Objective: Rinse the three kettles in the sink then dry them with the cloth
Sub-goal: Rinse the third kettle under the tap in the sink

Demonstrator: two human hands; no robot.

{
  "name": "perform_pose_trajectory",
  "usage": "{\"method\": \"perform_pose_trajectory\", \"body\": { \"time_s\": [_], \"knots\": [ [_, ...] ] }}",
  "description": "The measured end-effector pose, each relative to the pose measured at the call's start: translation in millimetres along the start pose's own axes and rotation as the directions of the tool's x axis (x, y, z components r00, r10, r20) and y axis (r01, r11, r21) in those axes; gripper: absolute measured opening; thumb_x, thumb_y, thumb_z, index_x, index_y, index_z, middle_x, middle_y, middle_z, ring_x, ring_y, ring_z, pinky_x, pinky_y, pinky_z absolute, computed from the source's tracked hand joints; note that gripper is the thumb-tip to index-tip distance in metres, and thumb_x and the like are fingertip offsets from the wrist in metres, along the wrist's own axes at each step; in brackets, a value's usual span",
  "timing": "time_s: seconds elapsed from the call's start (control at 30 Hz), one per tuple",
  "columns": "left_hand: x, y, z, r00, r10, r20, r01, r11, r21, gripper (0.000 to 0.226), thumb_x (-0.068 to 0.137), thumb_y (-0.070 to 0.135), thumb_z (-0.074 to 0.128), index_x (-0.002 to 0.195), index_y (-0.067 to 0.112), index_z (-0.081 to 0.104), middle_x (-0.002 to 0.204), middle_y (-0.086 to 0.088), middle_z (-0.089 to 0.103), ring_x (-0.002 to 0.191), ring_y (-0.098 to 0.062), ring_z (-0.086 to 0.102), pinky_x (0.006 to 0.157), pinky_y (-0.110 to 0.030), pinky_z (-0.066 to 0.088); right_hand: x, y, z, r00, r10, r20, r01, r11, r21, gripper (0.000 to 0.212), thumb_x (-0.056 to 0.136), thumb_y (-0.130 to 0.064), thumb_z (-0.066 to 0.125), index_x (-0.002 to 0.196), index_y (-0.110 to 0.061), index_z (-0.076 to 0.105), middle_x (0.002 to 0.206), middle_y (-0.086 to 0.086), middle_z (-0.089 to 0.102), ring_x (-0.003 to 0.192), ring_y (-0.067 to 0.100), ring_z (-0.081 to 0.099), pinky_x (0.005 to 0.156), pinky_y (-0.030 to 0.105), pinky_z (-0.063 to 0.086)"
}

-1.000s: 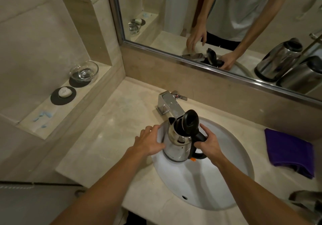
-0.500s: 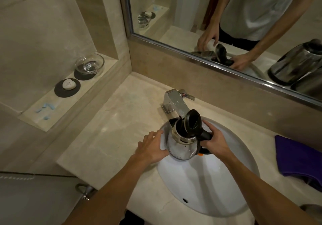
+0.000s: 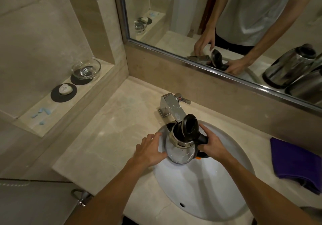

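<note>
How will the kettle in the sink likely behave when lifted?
Probably rigid: the kettle has a polished steel body. That smooth body may slip under the left hand, so the handle in the right hand looks safer. Its raised lid might swing.

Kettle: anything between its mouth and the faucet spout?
Nothing visible. The lid is flipped up beside the faucet spout, and the open mouth of the kettle sits right under it. The left hand rests on the body, the right hand grips the handle; neither covers the mouth.
</note>
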State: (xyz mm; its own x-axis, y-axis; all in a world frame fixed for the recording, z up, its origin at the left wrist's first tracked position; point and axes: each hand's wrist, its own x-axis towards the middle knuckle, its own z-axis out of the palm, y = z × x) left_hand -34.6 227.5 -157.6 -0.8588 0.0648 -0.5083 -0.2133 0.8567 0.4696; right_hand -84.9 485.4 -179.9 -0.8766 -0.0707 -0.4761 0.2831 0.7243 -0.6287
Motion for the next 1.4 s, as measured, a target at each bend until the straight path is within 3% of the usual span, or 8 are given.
{"method": "perform_pose_trajectory", "body": {
  "time_s": [0.1,0.3,0.57,0.6,0.7,0.83,1.03,1.4],
  "knots": [
    [-0.6,-0.1,2.9,1.0,0.003,0.005,-0.003,1.0,-0.003,0.077,0.086,0.042,0.06,0.152,0.031,0.021,0.152,-0.001,0.03,0.136,-0.026,0.033,0.106,-0.044,0.032,5.6,2.8,-0.5,0.999,0.014,0.038,-0.013,0.999,-0.031,0.102,0.075,-0.01,0.072,0.16,-0.035,0.021,0.13,0.006,0.063,0.114,0.028,0.06,0.104,0.045,0.049],
    [-2.7,-4.5,2.2,1.0,-0.009,0.009,0.009,1.0,-0.023,0.076,0.086,0.038,0.06,0.151,0.033,0.021,0.153,0.0,0.03,0.137,-0.025,0.033,0.107,-0.044,0.031,16.0,5.3,-8.0,0.995,-0.006,0.095,0.024,0.982,-0.188,0.107,0.077,-0.017,0.069,0.158,-0.045,0.006,0.121,0.004,0.063,0.102,0.026,0.065,0.09,0.047,0.056],
    [-1.7,-10.8,-3.4,1.0,-0.027,-0.012,0.027,0.999,-0.032,0.075,0.087,0.038,0.061,0.15,0.031,0.021,0.153,-0.001,0.03,0.137,-0.026,0.033,0.106,-0.043,0.032,27.4,9.4,-15.2,0.985,0.0,0.172,0.058,0.943,-0.327,0.118,0.079,-0.028,0.078,0.158,-0.046,-0.008,0.138,0.01,0.059,0.113,0.031,0.062,0.097,0.046,0.053],
    [-2.0,-10.7,-3.5,1.0,-0.028,-0.011,0.027,0.999,-0.034,0.075,0.087,0.038,0.061,0.15,0.031,0.021,0.153,-0.001,0.03,0.137,-0.026,0.033,0.106,-0.043,0.032,26.7,6.4,-16.4,0.982,0.016,0.186,0.045,0.947,-0.318,0.119,0.079,-0.029,0.08,0.157,-0.048,-0.009,0.142,0.009,0.056,0.117,0.033,0.06,0.095,0.047,0.055],
    [-3.0,-13.0,-3.5,0.999,-0.029,-0.014,0.029,0.999,-0.037,0.075,0.087,0.039,0.061,0.15,0.031,0.02,0.154,-0.001,0.03,0.137,-0.026,0.033,0.107,-0.043,0.032,21.1,0.6,-17.6,0.971,0.107,0.214,-0.047,0.962,-0.268,0.117,0.086,-0.021,0.08,0.156,-0.052,-0.008,0.152,0.008,0.04,0.13,0.043,0.05,0.064,0.044,0.061],
    [-4.5,-18.4,-5.5,0.999,-0.046,-0.013,0.045,0.998,-0.05,0.075,0.087,0.038,0.06,0.15,0.032,0.019,0.153,-0.001,0.029,0.137,-0.026,0.033,0.107,-0.045,0.031,14.9,-0.5,-16.5,0.974,0.117,0.194,-0.093,0.988,-0.126,0.118,0.083,-0.01,0.083,0.156,-0.053,0.002,0.151,0.01,0.042,0.13,0.045,0.049,0.075,0.061,0.06],
    [-6.8,-22.3,-7.5,0.998,-0.065,-0.009,0.064,0.996,-0.055,0.078,0.086,0.039,0.061,0.151,0.031,0.019,0.154,-0.001,0.029,0.138,-0.026,0.032,0.109,-0.046,0.032,10.7,2.8,-13.3,0.985,0.084,0.153,-0.089,0.996,0.024,0.112,0.075,-0.023,0.091,0.154,-0.057,0.019,0.152,0.0,0.035,0.124,0.046,0.049,0.058,0.062,0.06],
    [-8.5,-13.3,-6.2,0.999,-0.033,-0.018,0.032,0.997,-0.07,0.076,0.087,0.04,0.061,0.15,0.031,0.021,0.154,-0.001,0.029,0.138,-0.026,0.032,0.107,-0.044,0.03,10.3,2.9,-8.6,0.981,0.14,0.137,-0.146,0.989,0.036,0.112,0.072,-0.031,0.092,0.157,-0.051,0.021,0.161,0.004,0.029,0.135,0.051,0.041,0.065,0.067,0.058]
  ]
}}
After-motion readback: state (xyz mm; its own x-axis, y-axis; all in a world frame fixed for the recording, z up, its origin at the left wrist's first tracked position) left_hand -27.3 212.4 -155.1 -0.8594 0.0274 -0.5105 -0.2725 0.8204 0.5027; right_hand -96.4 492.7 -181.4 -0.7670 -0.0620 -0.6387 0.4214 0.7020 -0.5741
